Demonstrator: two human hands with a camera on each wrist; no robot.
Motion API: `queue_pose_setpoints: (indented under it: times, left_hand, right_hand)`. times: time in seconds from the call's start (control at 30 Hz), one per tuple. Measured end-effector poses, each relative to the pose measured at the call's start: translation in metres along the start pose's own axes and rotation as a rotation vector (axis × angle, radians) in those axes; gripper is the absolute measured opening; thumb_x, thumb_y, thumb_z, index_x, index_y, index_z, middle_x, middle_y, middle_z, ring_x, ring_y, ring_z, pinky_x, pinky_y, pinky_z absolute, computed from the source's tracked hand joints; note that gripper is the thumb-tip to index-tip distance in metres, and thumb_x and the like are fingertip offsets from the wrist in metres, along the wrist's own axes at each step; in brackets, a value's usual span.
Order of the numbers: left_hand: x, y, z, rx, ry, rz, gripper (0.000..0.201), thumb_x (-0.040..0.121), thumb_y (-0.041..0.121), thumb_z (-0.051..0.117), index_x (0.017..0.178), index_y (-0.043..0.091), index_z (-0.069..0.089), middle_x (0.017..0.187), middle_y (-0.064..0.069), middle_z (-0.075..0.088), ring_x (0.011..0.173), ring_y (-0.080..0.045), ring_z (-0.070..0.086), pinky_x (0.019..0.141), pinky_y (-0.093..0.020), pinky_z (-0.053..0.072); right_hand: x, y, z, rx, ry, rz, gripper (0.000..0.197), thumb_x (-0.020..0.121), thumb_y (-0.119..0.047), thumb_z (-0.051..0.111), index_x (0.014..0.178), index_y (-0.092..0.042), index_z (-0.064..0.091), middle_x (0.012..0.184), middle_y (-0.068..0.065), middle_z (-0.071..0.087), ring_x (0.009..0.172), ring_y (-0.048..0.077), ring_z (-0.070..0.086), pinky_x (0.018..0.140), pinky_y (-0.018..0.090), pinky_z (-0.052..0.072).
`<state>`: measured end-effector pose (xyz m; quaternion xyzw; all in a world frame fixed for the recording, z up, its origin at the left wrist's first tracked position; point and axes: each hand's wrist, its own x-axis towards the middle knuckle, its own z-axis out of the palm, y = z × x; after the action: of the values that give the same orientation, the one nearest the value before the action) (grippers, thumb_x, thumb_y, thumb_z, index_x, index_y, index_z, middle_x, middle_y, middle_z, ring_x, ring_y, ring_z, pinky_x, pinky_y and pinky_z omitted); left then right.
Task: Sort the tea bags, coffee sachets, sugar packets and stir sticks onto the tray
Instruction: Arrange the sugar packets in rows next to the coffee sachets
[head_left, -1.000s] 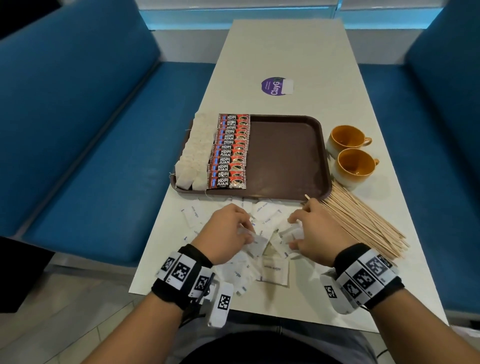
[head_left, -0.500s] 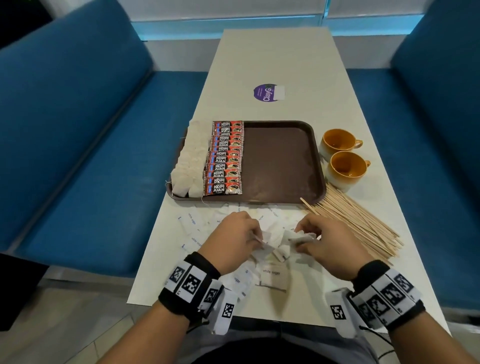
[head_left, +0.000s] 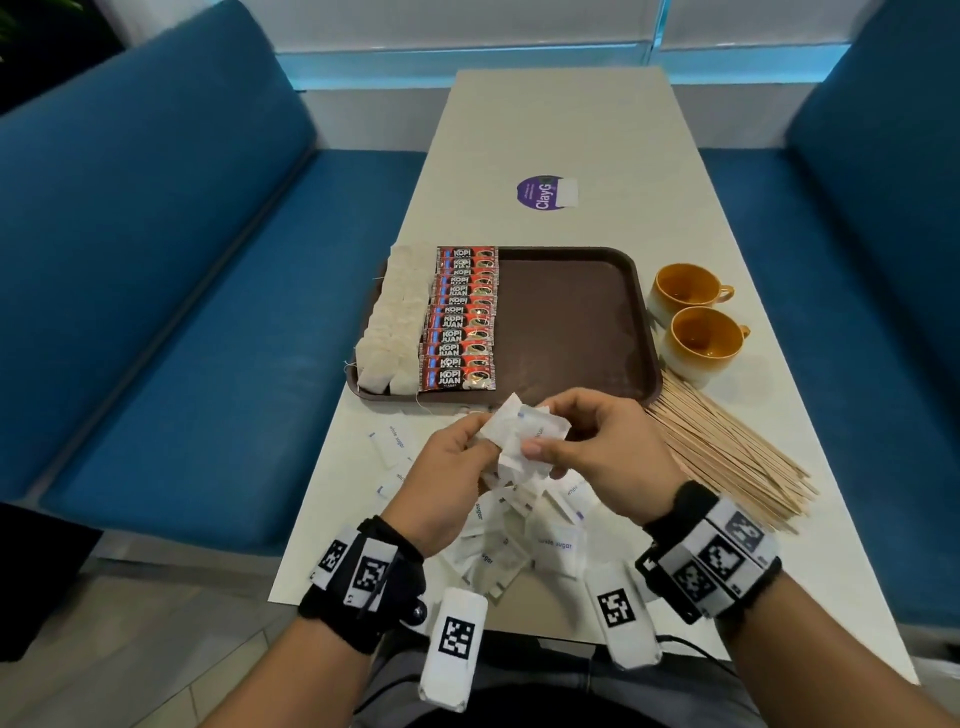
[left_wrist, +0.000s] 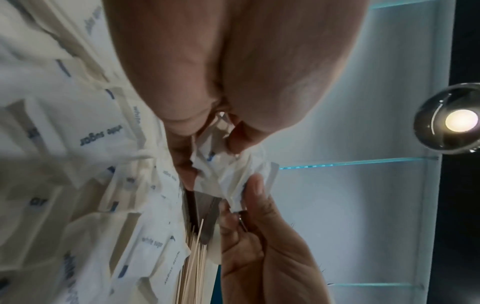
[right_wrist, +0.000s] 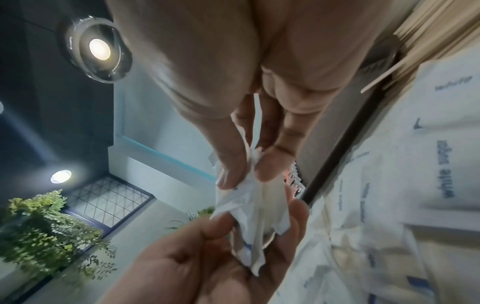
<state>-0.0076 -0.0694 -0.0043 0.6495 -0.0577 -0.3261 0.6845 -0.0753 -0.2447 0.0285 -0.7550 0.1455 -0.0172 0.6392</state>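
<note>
Both hands hold a bunch of white sugar packets (head_left: 524, 434) just above the table, near the tray's front edge. My left hand (head_left: 457, 462) grips the bunch from the left; my right hand (head_left: 587, 441) pinches it between thumb and fingers from the right. The same bunch (right_wrist: 249, 207) shows in the right wrist view and the bunch (left_wrist: 228, 176) in the left wrist view. More loose sugar packets (head_left: 519, 540) lie scattered under the hands. The brown tray (head_left: 571, 322) holds a row of tea bags (head_left: 389, 332) and a row of red coffee sachets (head_left: 460, 322) along its left side. Wooden stir sticks (head_left: 727, 457) lie in a pile at the right.
Two orange cups (head_left: 696, 322) stand right of the tray, close to the sticks. A purple sticker (head_left: 545, 192) lies on the white table (head_left: 561, 119) farther back. Blue benches (head_left: 156, 260) flank the table on both sides.
The hands gathered sugar packets off the table pile, lifted them and brought them together nearer the tray. The head view has tilted slightly down.
</note>
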Motion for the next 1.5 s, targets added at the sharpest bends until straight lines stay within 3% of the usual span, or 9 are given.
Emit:
queue_pose_setpoints:
  times: [0.23, 0.33, 0.43, 0.53, 0.7, 0.87, 1.0, 1.33, 1.5]
  left_hand:
    - [-0.014, 0.009, -0.003, -0.310, -0.148, -0.153, 0.035, 0.105, 0.012, 0.036, 0.134, 0.007, 0.056, 0.123, -0.025, 0.067, 0.105, -0.044, 0.066, 0.099, -0.072, 0.045]
    - [-0.015, 0.009, -0.002, -0.267, -0.140, -0.113, 0.031, 0.106, 0.015, 0.051, 0.135, 0.007, 0.051, 0.117, -0.020, 0.069, 0.096, -0.036, 0.067, 0.086, -0.059, 0.059]
    - [-0.013, 0.009, -0.011, -0.239, -0.045, -0.088, 0.033, 0.102, 0.005, 0.055, 0.135, 0.006, 0.050, 0.118, -0.020, 0.071, 0.088, -0.032, 0.070, 0.071, -0.045, 0.063]
    - [-0.016, 0.013, -0.034, -0.237, 0.101, -0.028, 0.029, 0.102, 0.003, 0.055, 0.131, 0.004, 0.053, 0.119, -0.022, 0.071, 0.088, -0.032, 0.074, 0.067, -0.038, 0.062]
    - [-0.036, 0.012, -0.091, -0.113, 0.312, 0.007, 0.012, 0.101, 0.004, 0.058, 0.110, -0.001, 0.063, 0.112, -0.022, 0.072, 0.087, -0.033, 0.073, 0.073, -0.036, 0.063]
    - [-0.058, -0.002, -0.120, -0.133, 0.375, -0.061, 0.015, 0.101, 0.005, 0.057, 0.113, -0.004, 0.062, 0.113, -0.024, 0.070, 0.090, -0.035, 0.069, 0.073, -0.037, 0.064]
    - [-0.067, -0.014, -0.119, -0.139, 0.356, -0.105, 0.016, 0.101, 0.005, 0.057, 0.115, -0.001, 0.061, 0.102, -0.023, 0.072, 0.082, -0.037, 0.070, 0.066, -0.036, 0.063]
    - [-0.067, -0.029, -0.113, -0.111, 0.313, -0.134, 0.030, 0.100, 0.008, 0.061, 0.127, -0.004, 0.053, 0.114, -0.029, 0.068, 0.084, -0.035, 0.072, 0.072, -0.039, 0.062]
    - [-0.066, -0.027, -0.109, -0.082, 0.285, -0.117, 0.019, 0.101, 0.007, 0.060, 0.117, -0.002, 0.061, 0.106, -0.024, 0.072, 0.084, -0.035, 0.071, 0.073, -0.040, 0.062]
  right_hand:
    - [0.003, 0.012, 0.020, -0.247, 0.082, 0.004, 0.041, 0.074, -0.023, 0.090, 0.113, -0.023, 0.077, 0.096, 0.004, 0.060, 0.070, 0.013, 0.068, 0.060, 0.017, 0.055]
    - [0.005, 0.015, 0.029, -0.392, 0.034, -0.126, 0.042, 0.078, -0.032, 0.088, 0.117, -0.041, 0.073, 0.090, -0.003, 0.051, 0.076, 0.007, 0.057, 0.068, 0.020, 0.051]
    - [0.007, 0.013, 0.032, -0.516, -0.043, -0.209, 0.054, 0.076, -0.047, 0.085, 0.126, -0.041, 0.067, 0.093, -0.010, 0.048, 0.074, -0.001, 0.050, 0.069, 0.013, 0.038]
    - [0.008, 0.010, 0.025, -0.472, -0.029, -0.148, 0.055, 0.076, -0.061, 0.077, 0.125, -0.042, 0.063, 0.094, -0.011, 0.057, 0.074, 0.005, 0.054, 0.069, 0.018, 0.044]
    - [0.006, 0.017, 0.030, -0.715, -0.204, -0.106, 0.033, 0.086, -0.044, 0.078, 0.116, -0.036, 0.066, 0.104, -0.016, 0.055, 0.087, 0.001, 0.052, 0.083, 0.027, 0.046]
    - [0.006, 0.020, 0.067, -0.918, -0.383, -0.219, 0.103, 0.066, -0.062, 0.086, 0.152, -0.033, 0.038, 0.154, -0.011, 0.030, 0.140, 0.013, 0.027, 0.112, 0.035, 0.040]
    - [0.014, 0.020, 0.079, -1.118, -0.393, -0.191, 0.136, 0.056, -0.076, 0.083, 0.161, -0.022, 0.015, 0.164, 0.001, 0.020, 0.149, 0.023, 0.018, 0.121, 0.041, 0.032]
    - [0.027, 0.021, 0.076, -1.098, -0.388, -0.074, 0.094, 0.078, -0.048, 0.081, 0.155, -0.023, 0.034, 0.139, 0.000, 0.040, 0.131, 0.022, 0.033, 0.109, 0.039, 0.039]
    - [0.035, 0.016, 0.074, -1.037, -0.366, -0.091, 0.108, 0.071, -0.053, 0.087, 0.157, -0.022, 0.030, 0.147, 0.000, 0.034, 0.136, 0.022, 0.030, 0.111, 0.040, 0.041]
